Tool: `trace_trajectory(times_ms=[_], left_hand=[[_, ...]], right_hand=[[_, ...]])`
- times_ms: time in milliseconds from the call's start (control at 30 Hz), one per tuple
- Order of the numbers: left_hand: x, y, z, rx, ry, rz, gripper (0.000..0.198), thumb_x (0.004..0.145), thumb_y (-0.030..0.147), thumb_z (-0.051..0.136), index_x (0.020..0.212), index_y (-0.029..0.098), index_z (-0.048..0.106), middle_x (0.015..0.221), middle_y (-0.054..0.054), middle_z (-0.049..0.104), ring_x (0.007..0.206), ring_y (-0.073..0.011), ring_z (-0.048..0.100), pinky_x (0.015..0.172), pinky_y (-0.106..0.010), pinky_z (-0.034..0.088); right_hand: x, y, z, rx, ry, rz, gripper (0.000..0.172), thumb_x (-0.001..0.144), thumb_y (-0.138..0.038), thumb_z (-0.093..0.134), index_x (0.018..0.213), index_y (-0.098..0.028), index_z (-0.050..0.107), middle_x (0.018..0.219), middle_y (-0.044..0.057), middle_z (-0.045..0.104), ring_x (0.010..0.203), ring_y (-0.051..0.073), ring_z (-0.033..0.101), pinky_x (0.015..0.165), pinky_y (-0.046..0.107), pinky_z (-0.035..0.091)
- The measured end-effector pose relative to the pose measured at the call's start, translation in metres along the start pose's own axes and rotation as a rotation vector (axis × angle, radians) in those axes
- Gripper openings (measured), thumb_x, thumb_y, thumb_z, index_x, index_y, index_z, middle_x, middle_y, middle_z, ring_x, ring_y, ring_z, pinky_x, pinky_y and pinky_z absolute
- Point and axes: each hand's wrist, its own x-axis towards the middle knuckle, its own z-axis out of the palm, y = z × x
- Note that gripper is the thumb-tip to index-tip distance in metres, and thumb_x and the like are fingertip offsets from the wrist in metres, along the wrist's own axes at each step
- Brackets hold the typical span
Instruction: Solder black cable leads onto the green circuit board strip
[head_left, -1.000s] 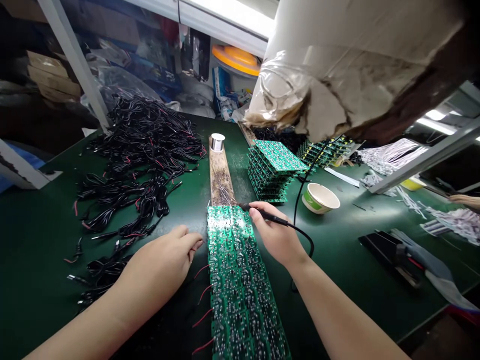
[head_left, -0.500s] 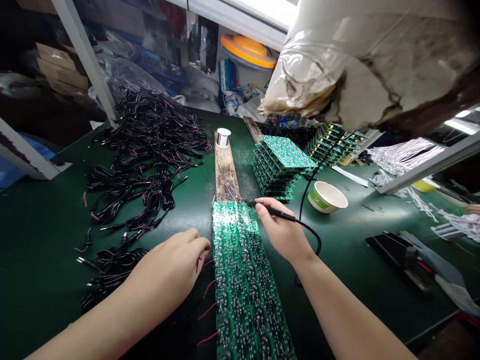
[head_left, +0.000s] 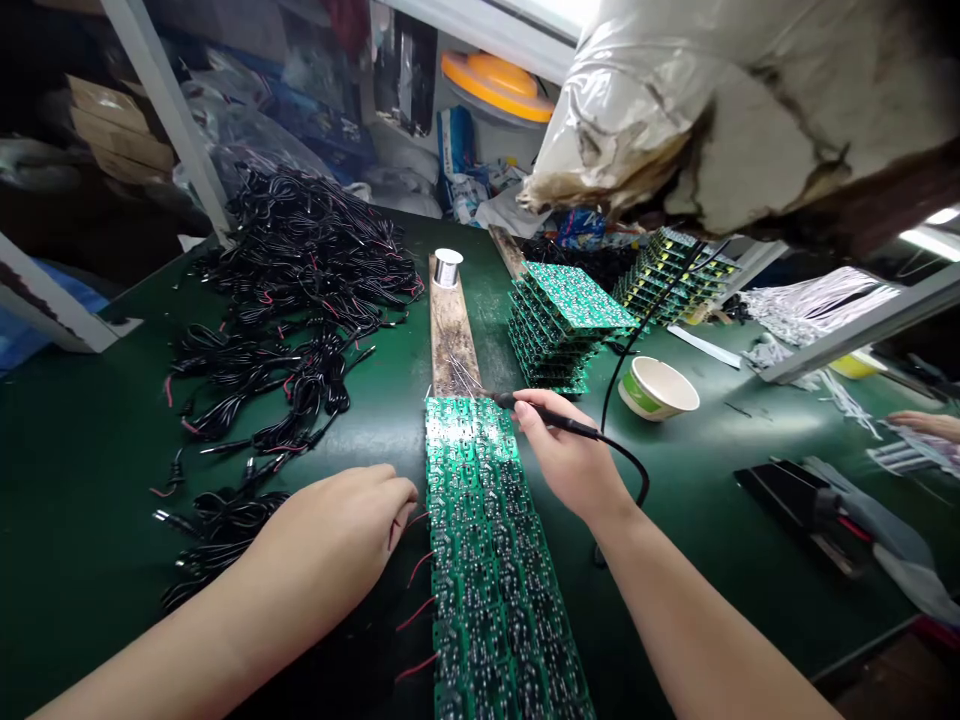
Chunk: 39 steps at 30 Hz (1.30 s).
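Note:
A long green circuit board panel (head_left: 480,540), dense with solder points, runs down the middle, and short red wires (head_left: 416,613) stick out from its left edge. Beside that edge is my left hand (head_left: 349,525), its fingers closed in a pinch on a thin red wire (head_left: 418,519); the fingertips are partly hidden. My right hand (head_left: 570,455) grips a black soldering iron (head_left: 551,415) just right of the panel's far end. The iron's tip points left, over the thin solder strands (head_left: 463,375) on a stained wooden strip (head_left: 452,325). A solder spool (head_left: 448,268) stands on that strip.
Black cables (head_left: 307,250) lie heaped on the left. At the right are stacked circuit boards (head_left: 570,320), a paper bowl (head_left: 658,388) and a black tool (head_left: 795,510). A plastic-wrapped duct (head_left: 675,110) hangs overhead. Another person's hand (head_left: 926,425) shows at the right edge.
The view has shifted slightly. Both my hands keep nearly the same places, the iron still at the panel's far end. Another person's hand has come further in at the right edge.

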Motion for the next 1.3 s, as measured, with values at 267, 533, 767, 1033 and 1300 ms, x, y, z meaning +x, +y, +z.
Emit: trace_trajectory(times_ms=[267,533,767,1033,1300], left_hand=[[0.007,0.000,0.002,-0.051,0.083,-0.042,0.032,0.105,0.032,0.040,0.099,0.028,0.071,0.102,-0.003,0.077,0.092,-0.0265,0.069,0.076,-0.038,0.041],[0.019,0.002,0.013,-0.175,0.025,-0.106,0.024,0.101,0.034,0.046,0.097,0.026,0.069,0.097,-0.002,0.076,0.088,-0.0245,0.068,0.072,-0.035,0.041],[0.022,0.000,0.012,-0.237,0.069,-0.131,0.025,0.100,0.039,0.047,0.092,0.026,0.067,0.092,-0.001,0.075,0.084,-0.0237,0.067,0.070,-0.035,0.039],[0.024,0.001,0.011,-0.234,0.057,-0.200,0.030,0.101,0.040,0.044,0.099,0.027,0.071,0.099,-0.002,0.078,0.092,-0.0267,0.070,0.074,-0.037,0.042],[0.025,0.001,0.010,-0.226,0.035,-0.207,0.030,0.101,0.041,0.044,0.098,0.027,0.070,0.098,-0.003,0.078,0.092,-0.0269,0.070,0.074,-0.037,0.042]], right_hand=[[-0.031,-0.005,-0.006,0.051,0.077,-0.048,0.028,0.106,-0.044,0.063,0.123,-0.026,0.076,0.114,0.007,0.082,0.101,0.024,0.079,0.096,0.044,0.063],[-0.080,-0.028,-0.015,0.017,0.042,-0.078,0.021,0.107,-0.039,0.063,0.121,-0.030,0.077,0.102,0.002,0.082,0.088,0.019,0.079,0.090,0.035,0.067],[-0.097,-0.040,-0.014,0.010,-0.065,-0.080,0.018,0.104,-0.032,0.062,0.112,-0.029,0.078,0.102,0.000,0.084,0.090,0.016,0.081,0.087,0.028,0.067],[-0.094,-0.040,-0.003,0.041,-0.088,0.031,0.023,0.104,-0.038,0.061,0.110,-0.026,0.079,0.099,0.004,0.084,0.085,0.020,0.081,0.085,0.034,0.068],[-0.091,-0.045,0.000,0.051,-0.117,0.068,0.026,0.103,-0.041,0.061,0.110,-0.026,0.081,0.095,0.004,0.084,0.083,0.020,0.081,0.081,0.034,0.067]])
